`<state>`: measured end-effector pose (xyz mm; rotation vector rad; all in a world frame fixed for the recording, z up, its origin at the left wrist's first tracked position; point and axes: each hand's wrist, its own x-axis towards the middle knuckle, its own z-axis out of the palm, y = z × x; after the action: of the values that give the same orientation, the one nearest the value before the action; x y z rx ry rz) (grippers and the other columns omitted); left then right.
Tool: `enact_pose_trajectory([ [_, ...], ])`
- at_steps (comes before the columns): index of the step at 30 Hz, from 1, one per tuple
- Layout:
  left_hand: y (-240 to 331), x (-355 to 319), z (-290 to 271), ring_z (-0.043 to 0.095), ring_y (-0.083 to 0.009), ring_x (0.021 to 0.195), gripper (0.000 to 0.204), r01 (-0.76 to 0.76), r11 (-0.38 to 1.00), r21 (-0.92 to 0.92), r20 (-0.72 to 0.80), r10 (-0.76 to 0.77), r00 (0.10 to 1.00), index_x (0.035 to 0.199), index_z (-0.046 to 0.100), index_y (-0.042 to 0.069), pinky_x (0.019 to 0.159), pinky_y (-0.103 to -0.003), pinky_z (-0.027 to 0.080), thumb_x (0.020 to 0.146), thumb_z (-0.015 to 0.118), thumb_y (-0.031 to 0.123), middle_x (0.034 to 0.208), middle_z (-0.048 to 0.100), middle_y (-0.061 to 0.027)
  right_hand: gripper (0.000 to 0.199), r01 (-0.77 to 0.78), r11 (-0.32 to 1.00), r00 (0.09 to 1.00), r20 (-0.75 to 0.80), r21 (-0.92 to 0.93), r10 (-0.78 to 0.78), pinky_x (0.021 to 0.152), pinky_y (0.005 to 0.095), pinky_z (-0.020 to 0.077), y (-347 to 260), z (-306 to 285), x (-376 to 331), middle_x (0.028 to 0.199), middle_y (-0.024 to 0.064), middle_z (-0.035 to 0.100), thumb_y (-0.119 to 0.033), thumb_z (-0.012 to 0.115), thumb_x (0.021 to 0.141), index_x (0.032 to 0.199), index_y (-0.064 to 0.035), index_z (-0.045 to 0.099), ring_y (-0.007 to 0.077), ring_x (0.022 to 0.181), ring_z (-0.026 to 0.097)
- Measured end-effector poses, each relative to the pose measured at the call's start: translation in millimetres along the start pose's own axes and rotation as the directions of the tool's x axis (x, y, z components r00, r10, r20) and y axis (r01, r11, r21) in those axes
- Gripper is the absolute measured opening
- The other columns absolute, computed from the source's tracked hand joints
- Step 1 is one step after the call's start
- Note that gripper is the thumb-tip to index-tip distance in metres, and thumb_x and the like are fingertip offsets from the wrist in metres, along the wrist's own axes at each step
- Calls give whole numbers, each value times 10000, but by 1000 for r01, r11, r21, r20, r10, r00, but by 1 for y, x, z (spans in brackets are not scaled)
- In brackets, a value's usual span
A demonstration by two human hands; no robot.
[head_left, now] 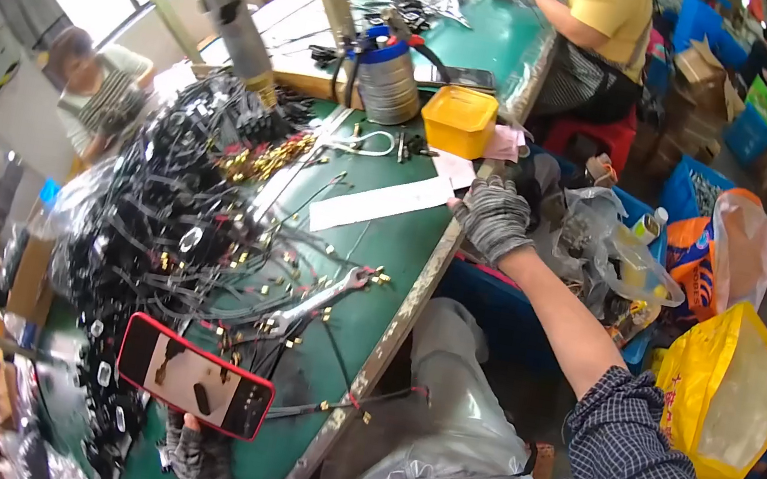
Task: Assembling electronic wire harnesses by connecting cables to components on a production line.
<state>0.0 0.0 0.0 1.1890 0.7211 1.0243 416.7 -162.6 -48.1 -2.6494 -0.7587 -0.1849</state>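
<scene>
My left hand [202, 461], in a grey knitted glove with bare fingertips, is closed at the lower edge of a smartphone [196, 377] in a red case. Most of its fingers are hidden behind the phone, whose lit screen shows dark objects on a pale ground. My right hand [496, 220], gloved the same way, rests at the edge of the green table, fingers spread and holding nothing visible. Beside it lies a long white paper strip [381, 203]. A steel wrench [323, 300] lies among black cables [178, 195] with brass ends, heaped left of the strip.
A yellow tub [458, 120] and a metal can [387, 83] with a blue rim stand farther back. An upright tool [236, 27] rises over the cables. Right of the table are a yellow bag [718, 392] and blue crates. Two other people sit beyond, one in yellow [615, 20].
</scene>
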Motion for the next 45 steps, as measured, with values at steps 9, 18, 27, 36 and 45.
enact_pose_trajectory([
  [9, -10, 89, 170, 485, -200, 999, 514, 69, 986, 151, 368, -121, 922, 1181, 413, 0, 849, -320, 407, 775, 590, 261, 1105, 496, -92, 265, -33, 991, 994, -100, 133, 46, 634, 408, 419, 3, 28, 17, 748, 137, 539, -322, 540, 712, 809, -75, 554, 296, 703, 527],
  [18, 20, 151, 329, 514, -189, 958, 420, 335, 916, 219, 540, -400, 740, 1151, 458, -2, 832, -307, 420, 777, 568, 154, 1072, 534, -88, 226, 198, 861, 977, -169, 469, -133, 582, 364, 430, 51, -112, 149, 676, 127, 525, -278, 546, 753, 777, -54, 547, 278, 644, 529],
  [27, 16, 169, 463, 513, -156, 944, 383, 347, 851, 394, 435, -505, 745, 1147, 460, -20, 827, -272, 405, 801, 529, 131, 1066, 539, -83, 226, -233, 846, 972, 100, 479, 211, 637, 385, 447, 224, -84, 382, 725, 157, 582, -263, 562, 689, 755, -47, 567, 310, 701, 569],
  [36, -19, 197, 524, 499, -202, 997, 472, 474, 809, 347, 393, -584, 710, 1166, 446, 4, 858, -336, 404, 762, 587, 203, 1082, 526, -87, 183, -352, 915, 929, -47, 196, 368, 687, 394, 448, 310, 15, 491, 759, 146, 579, -227, 537, 730, 805, -61, 562, 295, 742, 567],
  [45, -63, 216, 563, 507, -205, 992, 475, 550, 747, 373, 283, -656, 699, 1185, 428, 3, 848, -331, 414, 768, 573, 178, 1087, 525, -86, 272, 148, 989, 948, -285, -2, -142, 703, 379, 432, 299, 34, 447, 841, 84, 534, -162, 511, 730, 997, -142, 558, 268, 810, 521],
])
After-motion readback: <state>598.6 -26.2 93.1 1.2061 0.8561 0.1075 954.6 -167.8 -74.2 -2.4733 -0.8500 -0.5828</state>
